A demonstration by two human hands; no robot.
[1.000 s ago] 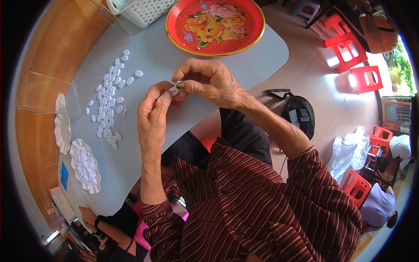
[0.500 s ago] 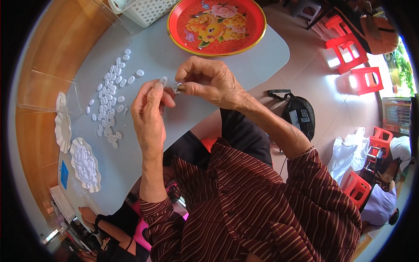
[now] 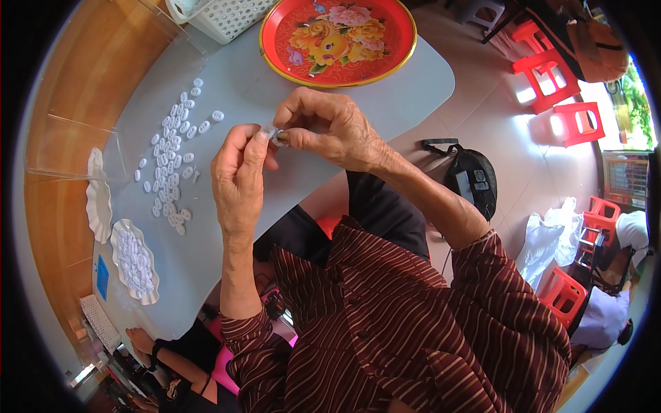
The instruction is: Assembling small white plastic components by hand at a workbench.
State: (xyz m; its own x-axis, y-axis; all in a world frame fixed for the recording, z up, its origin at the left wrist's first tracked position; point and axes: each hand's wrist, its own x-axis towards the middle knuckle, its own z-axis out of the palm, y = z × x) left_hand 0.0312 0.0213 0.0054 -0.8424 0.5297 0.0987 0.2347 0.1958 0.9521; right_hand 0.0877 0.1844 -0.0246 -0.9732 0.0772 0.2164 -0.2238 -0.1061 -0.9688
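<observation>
Table: grey top (image 3: 303,69) with rounded corners; from my remote seat I see its right edge curve away towards the tiled floor (image 3: 496,131), and its near edge run under the forearms.
Open room: bare grey surface lies between the hands and the red tray, and also between the left wrist and the paper plates; I read those as the free lanes.
Tray: round red tray (image 3: 337,40) with a flower print and a gold rim, at the far side of the table, well apart from both hands.
Basket: white plastic basket (image 3: 224,15) just beside the tray, cut off by the top of the view.
Plates: two scalloped paper plates near the table's left edge; the nearer plate (image 3: 135,260) is full of small white pieces, the farther plate (image 3: 98,199) shows side-on.
Loose pieces: scatter of small white oval pieces (image 3: 173,148) on the table, left of the hands, apart from them.
Right hand: right hand (image 3: 337,127) above the table, thumb and fingers clenched on the small pale piece.
Left hand: left hand (image 3: 237,179) raised beside it, fingertips pinching the same piece from the other side.
Held piece: small pale piece (image 3: 279,135) between both sets of fingertips, lifted off the table; too small for me to tell its shape.
</observation>
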